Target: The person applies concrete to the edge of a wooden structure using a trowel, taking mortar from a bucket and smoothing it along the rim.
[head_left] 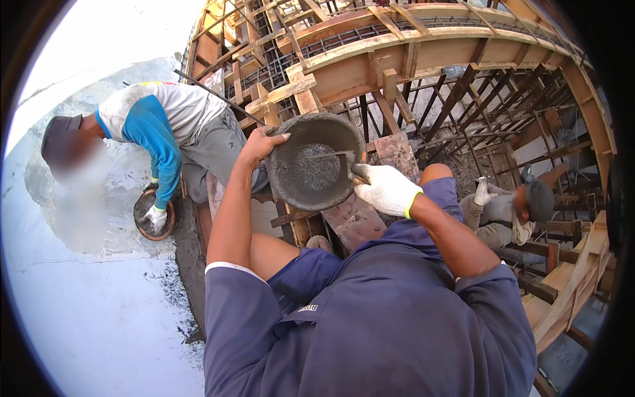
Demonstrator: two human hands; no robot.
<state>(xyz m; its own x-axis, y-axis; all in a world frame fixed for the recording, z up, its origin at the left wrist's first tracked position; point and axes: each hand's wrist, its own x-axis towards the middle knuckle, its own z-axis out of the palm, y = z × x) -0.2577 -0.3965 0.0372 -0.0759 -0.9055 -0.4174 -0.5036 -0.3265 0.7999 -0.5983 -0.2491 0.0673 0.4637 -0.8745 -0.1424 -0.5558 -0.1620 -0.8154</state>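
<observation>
Bowl (pixel 312 198), black, at 11 o'clock from torso (pixel 403 311); left hand (pixel 264 143), bare, fingers gripping its rim at 10 o'clock; right hand (pixel 387 190), gloved, at 4 o'clock, fingers closed around trowel (pixel 348 159).

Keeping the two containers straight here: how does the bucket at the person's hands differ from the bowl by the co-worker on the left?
The bucket looks larger in view; the bowl looks smaller. The bucket is dark grey; the bowl has a reddish-brown rim. The left hand holds the bucket's rim; a co-worker's gloved hand is over the bowl. Both are round and open-topped.
</observation>
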